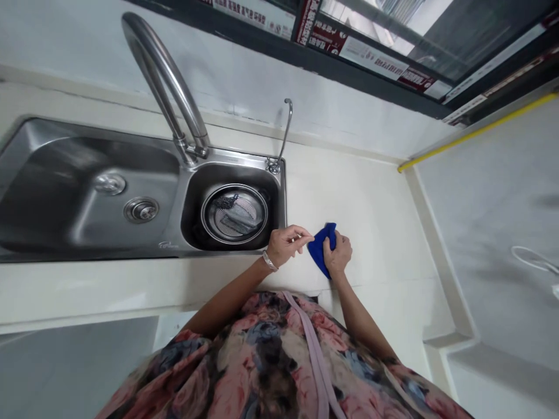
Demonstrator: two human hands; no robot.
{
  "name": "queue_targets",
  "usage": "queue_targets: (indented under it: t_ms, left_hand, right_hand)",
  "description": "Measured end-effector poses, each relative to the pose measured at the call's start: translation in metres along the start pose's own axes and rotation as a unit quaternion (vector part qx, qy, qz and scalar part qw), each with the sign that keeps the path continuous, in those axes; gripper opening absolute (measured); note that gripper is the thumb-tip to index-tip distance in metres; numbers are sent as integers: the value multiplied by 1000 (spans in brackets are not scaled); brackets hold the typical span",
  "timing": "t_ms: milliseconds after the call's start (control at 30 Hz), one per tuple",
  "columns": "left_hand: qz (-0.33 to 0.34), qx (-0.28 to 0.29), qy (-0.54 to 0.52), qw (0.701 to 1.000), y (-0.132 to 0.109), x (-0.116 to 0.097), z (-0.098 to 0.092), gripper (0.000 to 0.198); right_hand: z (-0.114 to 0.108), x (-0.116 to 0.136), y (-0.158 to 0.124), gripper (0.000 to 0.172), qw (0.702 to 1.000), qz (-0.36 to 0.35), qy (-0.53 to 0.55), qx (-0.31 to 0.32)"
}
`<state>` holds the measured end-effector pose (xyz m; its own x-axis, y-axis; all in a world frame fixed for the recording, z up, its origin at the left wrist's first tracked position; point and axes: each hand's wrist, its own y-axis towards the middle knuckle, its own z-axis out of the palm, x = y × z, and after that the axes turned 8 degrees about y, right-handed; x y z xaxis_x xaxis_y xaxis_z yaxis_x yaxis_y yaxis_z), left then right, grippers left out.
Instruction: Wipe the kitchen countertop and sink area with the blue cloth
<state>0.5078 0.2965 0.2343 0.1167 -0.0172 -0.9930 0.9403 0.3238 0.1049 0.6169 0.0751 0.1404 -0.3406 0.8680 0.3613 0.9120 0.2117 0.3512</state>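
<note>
Fingers of the right hand (339, 254) are curled in firm on a blue cloth (320, 255), thumb pressed over the top, bunched fabric poking out past the knuckles! That cloth is on the counter (358, 192), just right of the sink (174, 224). And the left hand (286, 241), between sink and cloth, has thumb and fingertips drawn together right at the cloth's left edge; whether they nip the fabric, I cannot tell. Silvery bracelet (269, 262) on that wrist, close to the sink's front right corner. Floral clothes (262, 372), a pink strap (312, 349) running down them, fill the near side of the sink. Into the sink's right bowl now: a round colander (251, 208) with something dark (226, 201) and something grey (240, 220) lying inside. Big tap (179, 81) arching up at the sink's back, slim tap (288, 125) at its back right corner. Window (437, 41) beyond, up and right of the sink, and a yellow pipe (480, 132) far off to its right!
</note>
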Motion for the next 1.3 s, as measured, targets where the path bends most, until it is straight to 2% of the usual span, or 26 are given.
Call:
queue_targets:
  t_ms: [200, 467, 867, 1033, 1133, 1233, 1300]
  left_hand:
    - [-84, 22, -151, 985, -1, -20, 8, 41]
    - [-150, 42, -251, 955, -5, -28, 8, 46]
    - [-197, 65, -302, 930, -6, -22, 8, 46]
    - [-196, 62, -289, 935, -5, -18, 9, 44]
    - [-195, 70, -231, 951, -4, -14, 8, 44]
    - [-208, 91, -111, 968, -3, -8, 8, 48]
    - [-220, 96, -34, 970, -3, -2, 10, 58]
  right_hand:
    - [0, 0, 0, 54, 1000, -7, 2, -2]
    - [0, 0, 0, 53, 1000, -4, 5, 2]
    - [-3, 3, 1, 55, 1000, 8, -2, 8]
    - [-6, 9, 2, 55, 999, 30, 22, 19]
    - [-14, 14, 9, 55, 991, 75, 111, 22]
    - [-31, 26, 15, 54, 948, 183, 261, 5]
    - [-45, 42, 12, 53, 915, 227, 333, -24]
